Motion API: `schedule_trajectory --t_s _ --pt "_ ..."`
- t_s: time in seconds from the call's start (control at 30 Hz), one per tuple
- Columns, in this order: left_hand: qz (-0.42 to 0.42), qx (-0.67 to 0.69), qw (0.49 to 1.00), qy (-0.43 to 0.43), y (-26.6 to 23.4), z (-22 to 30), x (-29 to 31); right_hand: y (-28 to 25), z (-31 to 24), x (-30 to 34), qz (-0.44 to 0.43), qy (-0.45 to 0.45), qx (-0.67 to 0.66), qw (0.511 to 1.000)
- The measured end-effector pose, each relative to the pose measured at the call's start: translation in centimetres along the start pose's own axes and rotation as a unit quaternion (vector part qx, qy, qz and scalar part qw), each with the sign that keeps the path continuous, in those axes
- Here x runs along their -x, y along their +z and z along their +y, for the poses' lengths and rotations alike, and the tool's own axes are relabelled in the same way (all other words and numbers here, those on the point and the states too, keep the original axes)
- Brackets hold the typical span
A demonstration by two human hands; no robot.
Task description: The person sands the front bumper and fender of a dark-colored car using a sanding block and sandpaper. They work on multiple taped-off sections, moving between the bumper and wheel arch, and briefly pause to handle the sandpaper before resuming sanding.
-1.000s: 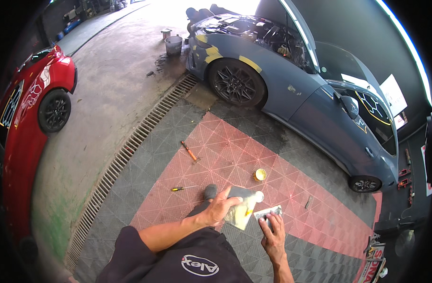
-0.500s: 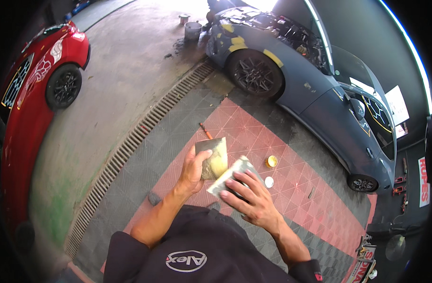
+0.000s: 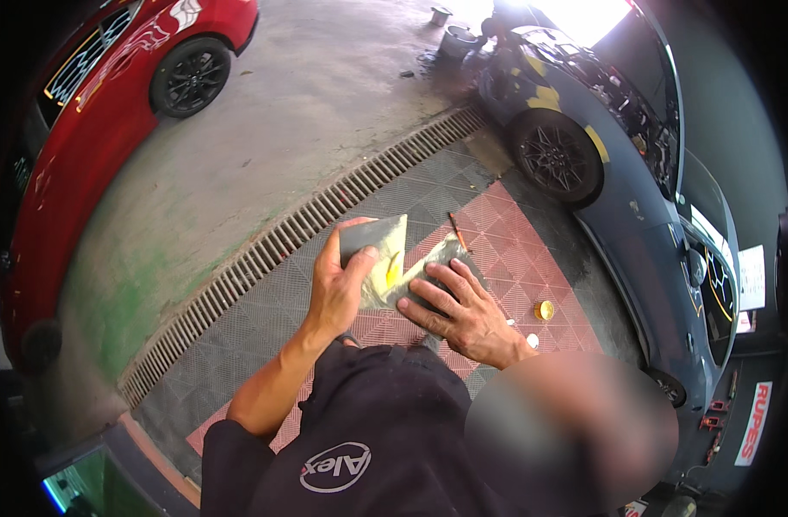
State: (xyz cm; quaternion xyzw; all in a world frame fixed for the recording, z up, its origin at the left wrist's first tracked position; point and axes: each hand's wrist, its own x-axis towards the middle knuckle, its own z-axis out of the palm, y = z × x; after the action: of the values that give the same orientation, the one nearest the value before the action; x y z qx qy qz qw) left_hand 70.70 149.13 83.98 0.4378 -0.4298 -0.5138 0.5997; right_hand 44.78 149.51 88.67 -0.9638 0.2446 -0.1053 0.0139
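Observation:
My left hand (image 3: pixel 341 280) grips a flat grey plate (image 3: pixel 368 238), thumb on its face. A smear of pale yellow putty (image 3: pixel 379 283) covers the right side of this plate, with a brighter yellow streak in it. In my right hand (image 3: pixel 473 317) is a wide, flat putty spreader (image 3: pixel 450 252), fingers laid across its face. Pale putty coats the spreader's left edge, which meets the putty on the plate. Both tools are held in front of my body, above the tiled floor. The right palm's underside is hidden.
A small yellow tin (image 3: pixel 544 310) and a white lid (image 3: pixel 532 340) sit on the red tiles (image 3: pixel 519 246). Beyond my hands lies an orange-handled tool (image 3: pixel 457 233). A grey car (image 3: pixel 614 215) with yellow patches stands right, a red car (image 3: pixel 127 112) left. A drain grate (image 3: pixel 299 246) runs between.
The spreader in my right hand has come up against the putty on the plate, where a bright yellow streak now shows. My view has swung, shifting the cars rightward.

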Motion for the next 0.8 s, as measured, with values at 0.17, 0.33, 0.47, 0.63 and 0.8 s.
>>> schedule_trajectory --t_s 0.17,0.33,0.47,0.63,0.8 --pt "0.031 -0.049 0.998 0.009 -8.0 -0.5 -0.1 1.1 -0.8 -8.9 0.011 -0.069 0.036 0.997" --pt "0.178 0.177 0.967 -0.048 -16.8 -0.6 -1.1 4.6 -1.4 -14.7 -0.011 -0.164 -0.069 0.984" --pt "0.253 0.161 0.951 -0.078 -19.9 1.5 -2.1 5.9 -3.5 -23.6 0.076 -0.271 -0.181 0.942" --pt "0.311 0.319 0.894 -0.049 -21.9 3.5 -2.2 11.8 0.0 -30.4 0.105 -0.273 -0.298 0.909" --pt "0.255 0.334 0.907 -0.023 -29.3 3.6 -5.9 17.2 5.6 -39.6 0.041 -0.185 -0.452 0.872"
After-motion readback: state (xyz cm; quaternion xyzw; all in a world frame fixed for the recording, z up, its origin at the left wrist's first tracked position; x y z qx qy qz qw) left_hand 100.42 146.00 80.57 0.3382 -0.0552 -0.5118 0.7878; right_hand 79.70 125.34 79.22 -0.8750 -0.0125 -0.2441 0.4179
